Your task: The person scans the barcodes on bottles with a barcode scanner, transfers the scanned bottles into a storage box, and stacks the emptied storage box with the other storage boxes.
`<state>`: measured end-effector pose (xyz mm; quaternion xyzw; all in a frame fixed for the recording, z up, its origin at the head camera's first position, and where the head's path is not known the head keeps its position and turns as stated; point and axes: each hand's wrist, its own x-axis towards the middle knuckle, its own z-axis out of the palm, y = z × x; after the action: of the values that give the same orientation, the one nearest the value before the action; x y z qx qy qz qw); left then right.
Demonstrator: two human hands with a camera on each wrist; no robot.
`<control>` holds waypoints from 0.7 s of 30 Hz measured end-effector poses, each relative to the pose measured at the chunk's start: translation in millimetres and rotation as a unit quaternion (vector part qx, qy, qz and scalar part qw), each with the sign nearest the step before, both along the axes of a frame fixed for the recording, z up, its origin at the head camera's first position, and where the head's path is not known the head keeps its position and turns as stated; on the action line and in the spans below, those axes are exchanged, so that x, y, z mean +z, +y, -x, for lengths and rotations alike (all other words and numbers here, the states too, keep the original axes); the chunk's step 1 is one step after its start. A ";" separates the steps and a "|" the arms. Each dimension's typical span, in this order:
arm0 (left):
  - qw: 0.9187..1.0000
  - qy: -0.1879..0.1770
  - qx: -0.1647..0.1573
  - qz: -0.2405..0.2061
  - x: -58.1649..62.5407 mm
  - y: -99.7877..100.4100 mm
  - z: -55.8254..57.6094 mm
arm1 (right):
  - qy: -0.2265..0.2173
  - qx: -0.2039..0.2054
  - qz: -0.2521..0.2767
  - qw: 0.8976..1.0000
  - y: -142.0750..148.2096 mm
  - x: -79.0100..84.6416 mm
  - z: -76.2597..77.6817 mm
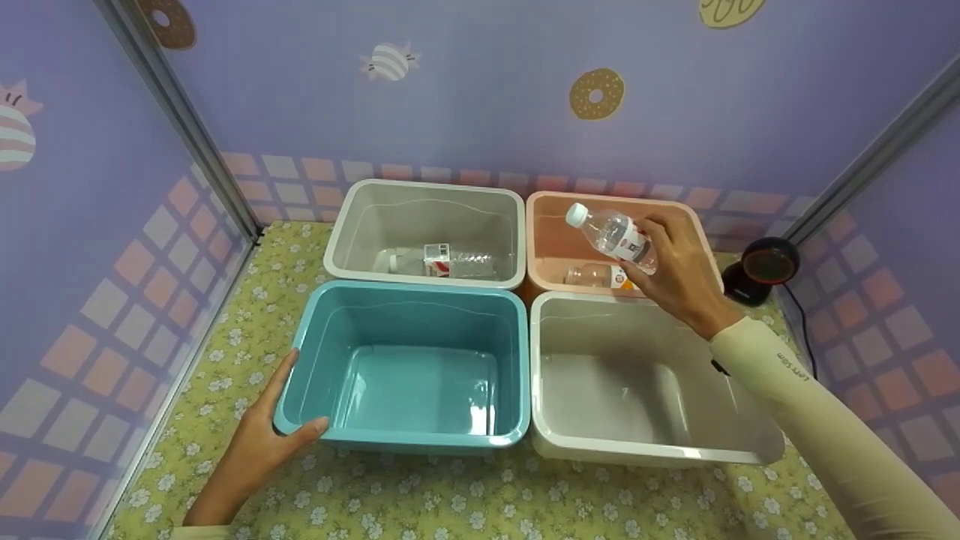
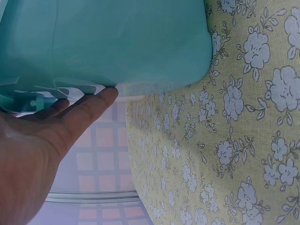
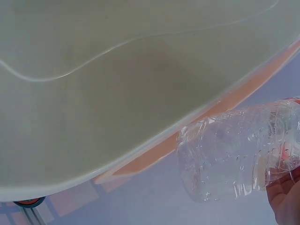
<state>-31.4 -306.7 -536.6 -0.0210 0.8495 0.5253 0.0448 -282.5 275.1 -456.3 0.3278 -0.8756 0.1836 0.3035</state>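
My right hand (image 1: 675, 274) grips a clear plastic bottle (image 1: 606, 227) by its labelled lower part. The bottle is tilted, its white cap pointing up and left, above the orange bin (image 1: 541, 247) at the back right. In the right wrist view the bottle (image 3: 225, 154) shows its ridged base, and only some fingertips are visible. My left hand (image 1: 259, 435) rests at the front left corner of the teal bin (image 1: 420, 435), thumb by the front rim. The left wrist view shows its fingers (image 2: 91, 110) fairly straight against the bin's outer wall.
A grey bin (image 1: 336, 232) at the back left holds a lying bottle (image 1: 472, 264). Another bottle (image 1: 589, 275) lies inside the orange bin. A beige bin (image 1: 637, 450) stands front right. A small black device (image 1: 761, 270) with a cable sits by the right wall.
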 end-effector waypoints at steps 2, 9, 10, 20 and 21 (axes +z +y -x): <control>1.000 -0.001 0.000 0.000 0.0 -0.3 0.1 | -0.002 0.003 -0.001 1.000 -2.3 0.4 -0.2; 1.000 -0.007 0.003 0.002 0.2 -1.4 0.1 | -0.015 0.010 -0.007 1.000 -12.9 2.3 -0.6; 1.000 -0.010 0.004 0.002 0.4 -1.3 -0.1 | -0.018 0.013 -0.006 1.000 -14.6 2.1 -0.4; 1.000 -0.001 -0.003 -0.007 1.0 0.9 -0.8 | -0.028 0.018 -0.013 0.999 -30.1 2.5 0.0; 1.000 -0.001 -0.004 -0.005 0.9 0.7 -0.4 | -0.024 0.017 -0.021 0.999 -31.1 2.8 -0.2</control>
<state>-31.0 -306.0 -535.7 -0.0182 0.8467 0.5295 0.0481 -282.3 243.9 -453.5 0.3444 -0.8805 0.1785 0.2724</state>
